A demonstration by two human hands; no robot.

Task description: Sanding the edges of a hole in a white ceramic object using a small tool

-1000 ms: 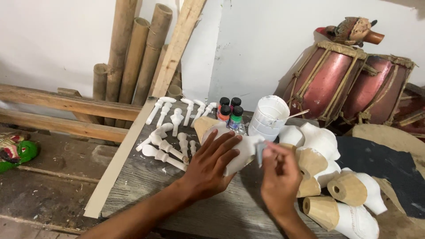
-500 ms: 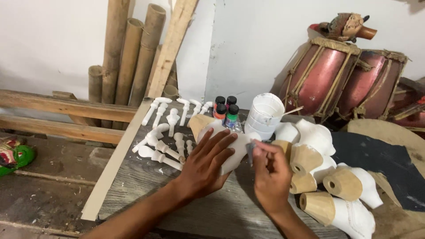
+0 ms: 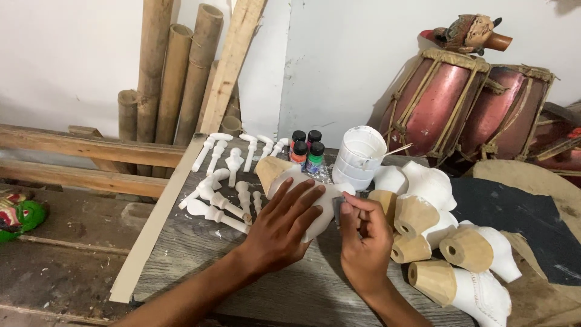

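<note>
Left hand (image 3: 284,227): spread flat, fingers splayed, pressing down on white carved piece (image 3: 305,203); holding it by pressure, not wrapped around it.
Right hand (image 3: 363,239): curled shut, fingertips pinching small grey scrap (image 3: 339,203) against right edge of white carved piece.
White carved piece: lying mid-worktop, tan unpainted end pointing far-left, mostly covered by left hand.
Worktop (image 3: 181,242): grey weathered planks, pale wooden strip (image 3: 157,221) along left edge.
Small white pegs (image 3: 227,175): scattered in loose rows left of white carved piece, just beyond left hand.
Paint bottles (image 3: 307,151): cluster with dark caps, just far of white carved piece.
White tub (image 3: 359,157): right of paint bottles, thin stick resting on rim.
Carved figures (image 3: 460,248): white bodies with tan cut ends, piled right of right hand, near to far.
Drums (image 3: 469,109): two reddish, far right, against wall.
Bamboo poles (image 3: 169,79): leaning far left.
Green mask (image 3: 18,215): left edge, well apart.
</note>
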